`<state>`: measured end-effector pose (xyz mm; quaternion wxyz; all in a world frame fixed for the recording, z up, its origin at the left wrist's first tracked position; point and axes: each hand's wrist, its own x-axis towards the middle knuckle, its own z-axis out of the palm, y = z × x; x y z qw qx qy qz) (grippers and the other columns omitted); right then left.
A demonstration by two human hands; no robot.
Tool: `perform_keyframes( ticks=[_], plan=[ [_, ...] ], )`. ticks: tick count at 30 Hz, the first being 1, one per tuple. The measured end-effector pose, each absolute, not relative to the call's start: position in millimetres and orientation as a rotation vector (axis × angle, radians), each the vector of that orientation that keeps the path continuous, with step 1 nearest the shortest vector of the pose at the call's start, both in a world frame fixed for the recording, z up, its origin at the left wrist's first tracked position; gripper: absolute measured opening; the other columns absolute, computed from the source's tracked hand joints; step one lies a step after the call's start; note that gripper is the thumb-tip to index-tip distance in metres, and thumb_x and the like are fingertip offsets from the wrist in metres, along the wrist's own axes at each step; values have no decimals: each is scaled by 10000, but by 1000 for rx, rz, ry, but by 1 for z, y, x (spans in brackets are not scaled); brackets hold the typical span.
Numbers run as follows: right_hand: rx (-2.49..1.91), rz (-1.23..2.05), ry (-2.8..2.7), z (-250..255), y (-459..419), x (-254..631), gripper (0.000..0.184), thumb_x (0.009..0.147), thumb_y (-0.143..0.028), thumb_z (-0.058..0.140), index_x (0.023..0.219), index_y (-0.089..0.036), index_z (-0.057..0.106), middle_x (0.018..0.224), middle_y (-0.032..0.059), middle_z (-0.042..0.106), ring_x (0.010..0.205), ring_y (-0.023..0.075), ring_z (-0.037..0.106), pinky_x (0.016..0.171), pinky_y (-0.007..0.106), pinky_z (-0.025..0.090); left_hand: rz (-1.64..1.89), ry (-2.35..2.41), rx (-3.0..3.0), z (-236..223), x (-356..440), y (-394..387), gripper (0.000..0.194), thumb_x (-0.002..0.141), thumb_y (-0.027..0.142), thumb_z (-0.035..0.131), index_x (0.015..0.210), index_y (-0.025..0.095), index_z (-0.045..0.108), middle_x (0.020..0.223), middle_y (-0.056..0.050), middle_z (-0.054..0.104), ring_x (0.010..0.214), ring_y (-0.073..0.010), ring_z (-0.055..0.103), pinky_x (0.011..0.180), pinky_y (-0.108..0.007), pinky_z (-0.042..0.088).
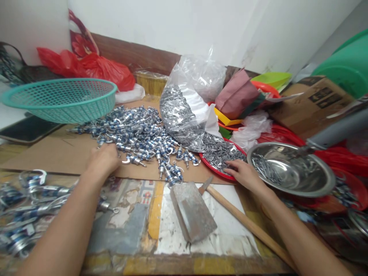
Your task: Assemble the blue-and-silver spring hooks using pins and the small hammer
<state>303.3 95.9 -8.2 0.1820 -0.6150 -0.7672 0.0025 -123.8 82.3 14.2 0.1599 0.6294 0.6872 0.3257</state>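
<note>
Glossy steel bowl (pixel 290 170); shiny metal clips (pixel 138 132); clear crinkled plastic bag (pixel 191 96); matt green plastic basket (pixel 60 99); smooth wooden hammer handle (pixel 244 220); rough cardboard (pixel 66 151).

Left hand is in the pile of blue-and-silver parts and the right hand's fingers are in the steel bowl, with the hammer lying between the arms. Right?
Not quite. The head view shows the right hand with its fingers on the small metal pieces in the red tray, beside the steel bowl, not in it. The rest holds: the left hand is at the pile of blue-and-silver parts, and the hammer lies between the arms.
</note>
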Motion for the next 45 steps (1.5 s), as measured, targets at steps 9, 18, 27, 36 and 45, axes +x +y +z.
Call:
perform_keyframes(
  ticks=[9, 18, 27, 36, 45],
  plan=[
    [-1694, 7, -2029, -17, 99, 299, 248, 850, -306, 517, 838, -191, 737, 881, 80, 720, 821, 228, 657, 794, 337, 471, 248, 2207, 1911, 22, -106, 77, 369, 808, 450, 515, 942, 142, 667, 885, -88, 709, 918, -328, 639, 724, -420, 460],
    [-1670, 12, -1748, -5, 83, 299, 332, 809, -455, 531, 760, -178, 707, 795, 100, 693, 741, 249, 620, 714, 361, 439, 448, 2277, 1863, 51, -90, 57, 581, 870, 463, 371, 1239, 30, 488, 1008, -216, 628, 976, -458, 581, 775, -539, 437],
    [-1372, 599, -1670, 27, 4, 214, 217, 864, -336, 542, 790, -171, 662, 727, 25, 692, 675, 153, 646, 625, 249, 496, 1162, 1311, 1053, 34, -8, -19, 212, 696, 348, 696, 856, 215, 735, 739, -2, 737, 646, -149, 678, 647, -231, 543],
    [-1122, 791, -1726, 41, -32, 178, 107, 814, -134, 614, 728, -149, 675, 702, 13, 631, 693, 121, 597, 655, 211, 452, 1311, 1477, 1243, 8, 13, -53, 201, 553, 237, 773, 707, 366, 772, 761, 69, 792, 745, -187, 721, 772, -230, 557],
    [-1016, 954, -1737, 42, -41, 170, 104, 793, -78, 632, 746, -129, 710, 740, 23, 623, 717, 104, 601, 665, 173, 465, 1368, 1318, 1534, 12, 7, -54, 345, 611, 156, 769, 856, 398, 743, 825, 111, 789, 714, -128, 735, 726, -150, 562]
  ],
)
